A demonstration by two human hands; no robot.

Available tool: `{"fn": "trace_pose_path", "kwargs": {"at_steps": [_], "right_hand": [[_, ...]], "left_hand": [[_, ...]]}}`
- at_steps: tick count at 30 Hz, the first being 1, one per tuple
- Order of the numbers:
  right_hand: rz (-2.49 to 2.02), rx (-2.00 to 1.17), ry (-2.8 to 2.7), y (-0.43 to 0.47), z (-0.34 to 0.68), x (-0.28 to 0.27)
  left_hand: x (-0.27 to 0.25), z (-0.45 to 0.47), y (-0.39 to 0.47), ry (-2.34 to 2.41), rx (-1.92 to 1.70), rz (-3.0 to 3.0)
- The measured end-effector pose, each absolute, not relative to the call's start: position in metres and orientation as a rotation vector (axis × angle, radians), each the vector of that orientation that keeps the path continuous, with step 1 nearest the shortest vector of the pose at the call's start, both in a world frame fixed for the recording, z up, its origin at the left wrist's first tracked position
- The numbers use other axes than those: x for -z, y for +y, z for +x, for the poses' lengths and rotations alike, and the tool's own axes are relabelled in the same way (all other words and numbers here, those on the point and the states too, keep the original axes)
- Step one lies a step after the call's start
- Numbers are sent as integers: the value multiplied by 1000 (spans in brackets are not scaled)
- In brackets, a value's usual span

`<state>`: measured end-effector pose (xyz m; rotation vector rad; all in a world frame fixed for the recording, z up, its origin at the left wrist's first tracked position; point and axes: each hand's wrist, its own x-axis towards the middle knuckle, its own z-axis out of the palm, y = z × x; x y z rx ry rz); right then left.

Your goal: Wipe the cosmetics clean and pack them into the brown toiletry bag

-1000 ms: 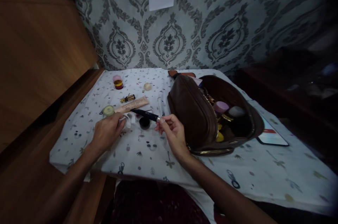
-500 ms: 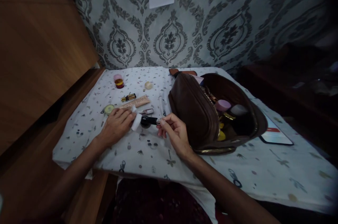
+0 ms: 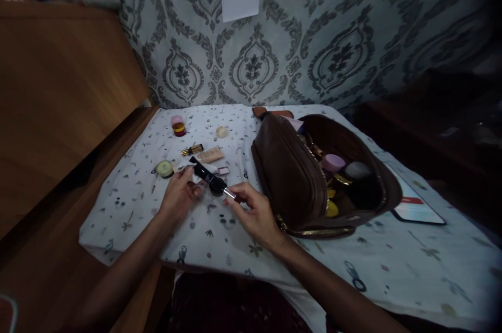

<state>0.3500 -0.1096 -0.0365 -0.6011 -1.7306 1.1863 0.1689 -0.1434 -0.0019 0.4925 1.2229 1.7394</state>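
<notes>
Between my hands is a slim black cosmetic tube (image 3: 204, 173) with a silver end. My right hand (image 3: 255, 214) pinches it by that silver end, and the tube slants up and to the left. My left hand (image 3: 177, 198) is closed on a crumpled white wipe (image 3: 181, 164) beside the tube's far end; part of the wipe is hidden behind the fingers. Under and behind the tube are a round black item (image 3: 217, 186), a beige tube (image 3: 212, 154) and a small pink item (image 3: 223, 170). A green-topped jar (image 3: 164, 168) sits left of the wipe.
An open brown cosmetic bag (image 3: 292, 171) stands on the right, with several items inside. Farther back are a gold-and-black tube (image 3: 192, 150), a red-and-pink jar (image 3: 178, 126) and a cream-coloured round item (image 3: 221, 131). A phone or tablet (image 3: 419, 207) lies right of the bag.
The black tube has swung from nearly level to a slant, its silver end lower and nearer me. The wipe has moved left off the tube's end with my left hand. The view has shifted slightly.
</notes>
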Motion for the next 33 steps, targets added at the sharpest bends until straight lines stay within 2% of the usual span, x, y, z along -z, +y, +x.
{"fn": "trace_pose_path", "kwargs": {"at_steps": [4, 10, 17, 21, 26, 33], "right_hand": [[-585, -1071, -1804, -112, 351, 35], [-671, -1154, -1765, -113, 352, 25], [-639, -1940, -1426, -104, 344, 26], [-649, -2059, -1289, -102, 344, 24], [-669, -1779, -1379, -103, 343, 28], [-641, -1053, -1773, -110, 347, 33]], "left_hand": [[6, 196, -150, 1107, -1619, 478], [20, 218, -161, 1143, -1554, 464], [-4, 193, -153, 1172, -1691, 567], [-15, 175, -146, 1247, -1903, 542], [-15, 179, -144, 1231, -1911, 465], [9, 215, -159, 1266, -1636, 565]]}}
